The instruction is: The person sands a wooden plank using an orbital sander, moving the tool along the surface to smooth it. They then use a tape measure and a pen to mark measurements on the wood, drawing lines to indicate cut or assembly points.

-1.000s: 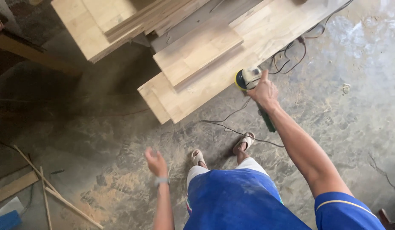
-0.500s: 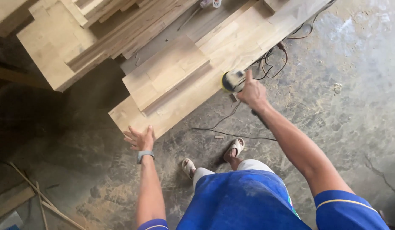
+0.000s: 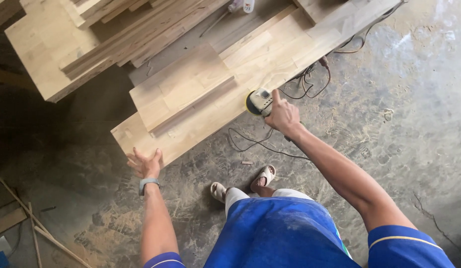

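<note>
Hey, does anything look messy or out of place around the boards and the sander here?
The sander's black cord lies in loose loops on the dusty floor, right in front of the sandalled feet, with more cable bunched at the long board's edge. Thin wood strips lie scattered at lower left.

A small white bottle with a pale label bearing dark print stands at the far edge of the scene, on the grey surface between the wooden boards, cut off by the top of the view. No signs or screens show.
</note>
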